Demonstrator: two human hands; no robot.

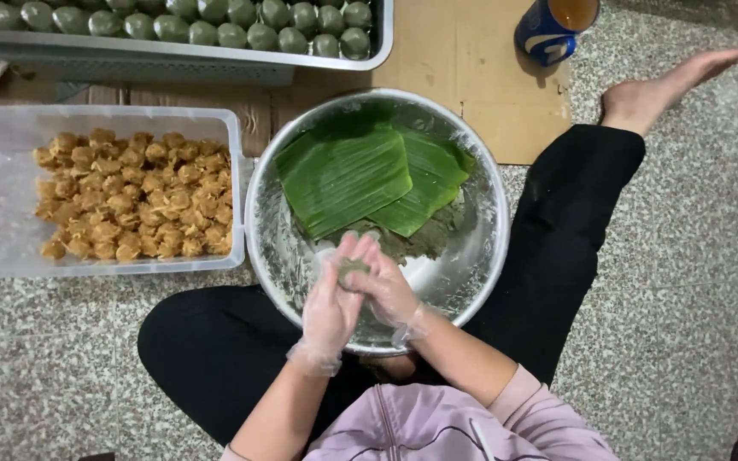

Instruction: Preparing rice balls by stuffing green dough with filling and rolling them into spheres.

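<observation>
I am looking at a small lump of green dough [353,270] that is sitting between the two gloved palms, right over the near rim of the steel bowl [260,224]. The lump is showing only as a dull green patch in the gap where the hands meet; it is reading as roundish, so I am not finding any clear long axis on it. The left hand [332,307] is coming up from below and left, its fingers lying together and curved up along the lump's left side, their tips pointing away from the body. The right hand [389,293] is coming in from the right, its fingers together and folding over the lump's right side and top. Both hands are pressing on it, so neither is the nearer; the lump is lying at the seam between them. Just beyond the fingertips, inside the bowl, more green dough [420,242] is lying, partly tucked under two overlapping banana leaves [360,175]. To the left of the bowl, touching its rim, a clear plastic tub [10,137] is holding brownish filling balls [134,195]. Farther off, a metal tray [130,53] is carrying rows of finished green balls [249,24], well apart from the hands.
</observation>
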